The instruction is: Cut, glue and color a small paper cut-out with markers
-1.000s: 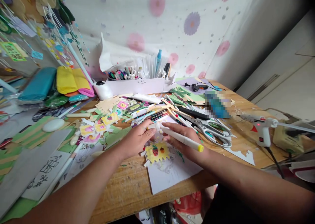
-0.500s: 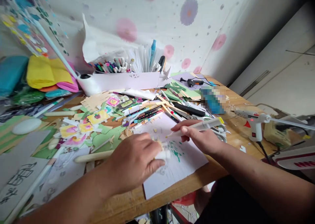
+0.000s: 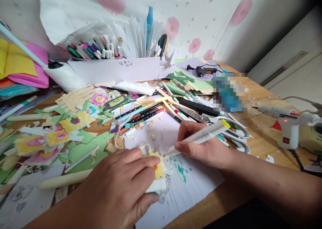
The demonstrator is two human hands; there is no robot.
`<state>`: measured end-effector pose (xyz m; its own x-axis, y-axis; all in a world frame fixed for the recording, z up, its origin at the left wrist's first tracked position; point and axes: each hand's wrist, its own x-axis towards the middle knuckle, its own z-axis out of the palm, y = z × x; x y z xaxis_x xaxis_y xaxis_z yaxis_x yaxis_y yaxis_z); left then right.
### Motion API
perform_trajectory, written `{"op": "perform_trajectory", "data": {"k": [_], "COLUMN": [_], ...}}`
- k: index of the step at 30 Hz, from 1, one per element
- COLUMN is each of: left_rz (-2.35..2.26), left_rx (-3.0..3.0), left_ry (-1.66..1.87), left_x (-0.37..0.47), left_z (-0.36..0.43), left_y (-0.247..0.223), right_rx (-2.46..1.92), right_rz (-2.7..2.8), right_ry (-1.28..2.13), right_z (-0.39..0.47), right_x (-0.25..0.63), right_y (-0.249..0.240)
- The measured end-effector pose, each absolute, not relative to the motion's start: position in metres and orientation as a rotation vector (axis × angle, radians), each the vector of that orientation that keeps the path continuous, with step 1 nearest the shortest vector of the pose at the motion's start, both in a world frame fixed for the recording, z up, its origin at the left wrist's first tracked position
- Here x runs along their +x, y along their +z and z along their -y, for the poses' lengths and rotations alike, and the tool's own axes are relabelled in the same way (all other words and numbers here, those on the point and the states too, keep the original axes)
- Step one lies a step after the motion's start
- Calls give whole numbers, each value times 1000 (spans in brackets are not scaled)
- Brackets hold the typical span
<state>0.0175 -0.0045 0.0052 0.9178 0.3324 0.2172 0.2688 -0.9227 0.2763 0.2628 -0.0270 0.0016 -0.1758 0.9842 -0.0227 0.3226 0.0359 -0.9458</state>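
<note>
The marker [image 3: 208, 131] has dropped closer to the yellow cut-out [image 3: 160, 171] at the centre of the frame, pinched in the closed right hand [image 3: 202, 151]; the left hand [image 3: 120, 185], lower centre, now rests half-curled fingers on the cut-out, apparently steadying it, though whether it grips the white piece [image 3: 155, 186] beneath I cannot tell

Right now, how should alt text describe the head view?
The right hand holds a white marker close to a yellow cutout, which the left hand touches above a white sheet. Scissors and a white glue gun sit to the right.
</note>
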Motion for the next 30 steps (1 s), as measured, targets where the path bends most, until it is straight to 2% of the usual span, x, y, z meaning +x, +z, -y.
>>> {"op": "perform_trajectory", "data": {"k": [6, 30], "left_rz": [-505, -440], "left_rx": [2785, 2731], "left_ry": [520, 448], "left_x": [15, 18], "left_z": [4, -2], "left_y": [-1, 5], "right_rx": [-1397, -1363], "right_rz": [1555, 1714], "right_ry": [1160, 1141], "right_z": [31, 28], "right_x": [257, 262], "right_y": [-1, 4]}}
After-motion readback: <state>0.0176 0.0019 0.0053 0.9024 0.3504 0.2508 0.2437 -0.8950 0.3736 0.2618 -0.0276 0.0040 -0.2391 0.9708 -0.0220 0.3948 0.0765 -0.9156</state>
